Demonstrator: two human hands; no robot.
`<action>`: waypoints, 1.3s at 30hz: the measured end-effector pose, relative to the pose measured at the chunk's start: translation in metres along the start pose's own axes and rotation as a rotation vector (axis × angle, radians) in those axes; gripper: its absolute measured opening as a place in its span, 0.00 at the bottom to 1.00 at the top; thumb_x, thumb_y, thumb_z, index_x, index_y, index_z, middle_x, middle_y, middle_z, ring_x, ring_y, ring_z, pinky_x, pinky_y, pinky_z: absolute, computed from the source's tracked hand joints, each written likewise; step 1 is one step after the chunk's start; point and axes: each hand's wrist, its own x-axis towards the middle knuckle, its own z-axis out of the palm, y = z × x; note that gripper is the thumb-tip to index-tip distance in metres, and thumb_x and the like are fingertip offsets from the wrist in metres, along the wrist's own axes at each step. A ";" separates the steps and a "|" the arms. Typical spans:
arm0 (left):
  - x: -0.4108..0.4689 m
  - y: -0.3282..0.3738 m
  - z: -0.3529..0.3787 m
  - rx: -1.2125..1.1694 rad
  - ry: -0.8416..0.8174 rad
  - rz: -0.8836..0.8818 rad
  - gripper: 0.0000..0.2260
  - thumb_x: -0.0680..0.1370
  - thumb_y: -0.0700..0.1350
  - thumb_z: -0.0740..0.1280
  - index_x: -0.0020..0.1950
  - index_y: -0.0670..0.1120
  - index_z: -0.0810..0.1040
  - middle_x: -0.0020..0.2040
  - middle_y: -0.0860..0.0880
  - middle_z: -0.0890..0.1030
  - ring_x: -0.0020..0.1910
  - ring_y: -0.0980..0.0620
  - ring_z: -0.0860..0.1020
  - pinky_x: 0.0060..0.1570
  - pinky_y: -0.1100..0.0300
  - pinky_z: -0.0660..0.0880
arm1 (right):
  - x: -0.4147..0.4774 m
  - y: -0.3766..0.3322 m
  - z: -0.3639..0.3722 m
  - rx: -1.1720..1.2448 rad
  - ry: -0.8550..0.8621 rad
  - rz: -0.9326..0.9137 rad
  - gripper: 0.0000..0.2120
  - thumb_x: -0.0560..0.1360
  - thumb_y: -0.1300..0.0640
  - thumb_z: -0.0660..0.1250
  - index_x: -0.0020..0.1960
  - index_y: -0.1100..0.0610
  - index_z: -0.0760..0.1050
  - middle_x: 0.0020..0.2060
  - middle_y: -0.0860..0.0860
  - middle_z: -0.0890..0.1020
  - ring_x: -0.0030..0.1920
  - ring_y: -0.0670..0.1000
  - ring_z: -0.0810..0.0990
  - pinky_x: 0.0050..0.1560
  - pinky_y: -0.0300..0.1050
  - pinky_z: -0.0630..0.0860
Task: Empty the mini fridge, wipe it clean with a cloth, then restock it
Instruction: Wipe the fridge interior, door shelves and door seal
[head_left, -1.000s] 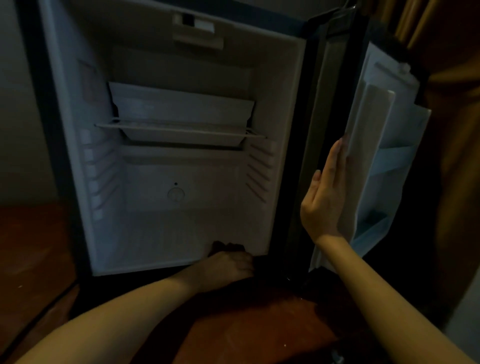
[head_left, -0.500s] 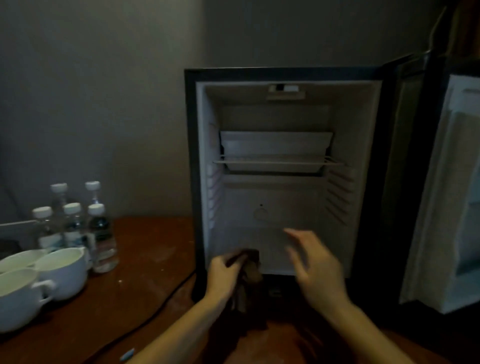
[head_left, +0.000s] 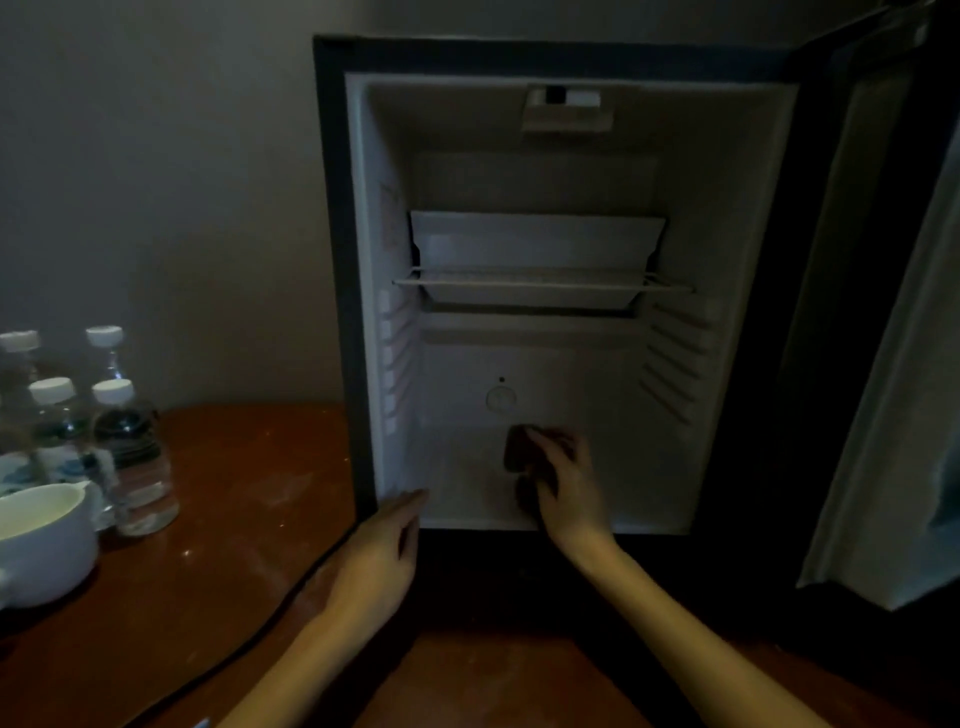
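Wiping inside the mini fridge (head_left: 332, 260), which looks emptied: nothing on the wire shelf (head_left: 540, 283), nothing on the floor of the cavity but the cloth. Holds the dark cloth (head_left: 517, 454) low on that floor, towards the back, bunched under the right hand (head_left: 566, 488). Fingers curled over it and pressing down, probably to scrub with some weight.

Rests the left hand (head_left: 382, 551) at the bottom left corner of the frame, fingers loose, gripping nothing, index tip at the front lip. Likely there to steady the body or the cabinet. Has the door (head_left: 883, 364) swung wide to the right for reach.

Water bottles (head_left: 130, 457) and a white cup (head_left: 44, 540) grouped on the worktop (head_left: 234, 519) to the left, well apart from the opening. Out of the cloth's way, and apparently waiting for restocking. Cannot tell whether shelf and walls are wiped yet.
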 end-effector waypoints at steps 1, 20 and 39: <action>0.005 0.000 0.004 0.021 0.004 0.007 0.19 0.81 0.38 0.60 0.72 0.50 0.71 0.72 0.53 0.70 0.72 0.58 0.63 0.68 0.69 0.56 | 0.002 0.002 0.005 -0.091 -0.130 -0.068 0.24 0.77 0.65 0.63 0.72 0.54 0.68 0.70 0.55 0.66 0.67 0.55 0.70 0.68 0.38 0.63; 0.025 -0.013 0.020 0.118 0.044 0.139 0.18 0.70 0.33 0.72 0.59 0.43 0.81 0.60 0.45 0.80 0.53 0.45 0.82 0.46 0.55 0.79 | 0.126 0.012 0.112 -0.031 -0.461 -0.182 0.18 0.74 0.73 0.61 0.59 0.63 0.81 0.60 0.58 0.81 0.62 0.55 0.77 0.69 0.50 0.68; 0.016 -0.002 0.021 0.012 -0.035 -0.053 0.38 0.78 0.34 0.58 0.78 0.47 0.36 0.79 0.53 0.39 0.70 0.47 0.68 0.57 0.61 0.72 | 0.088 -0.005 0.090 0.176 -0.632 -0.161 0.25 0.71 0.80 0.55 0.63 0.66 0.77 0.63 0.58 0.78 0.63 0.52 0.77 0.60 0.33 0.74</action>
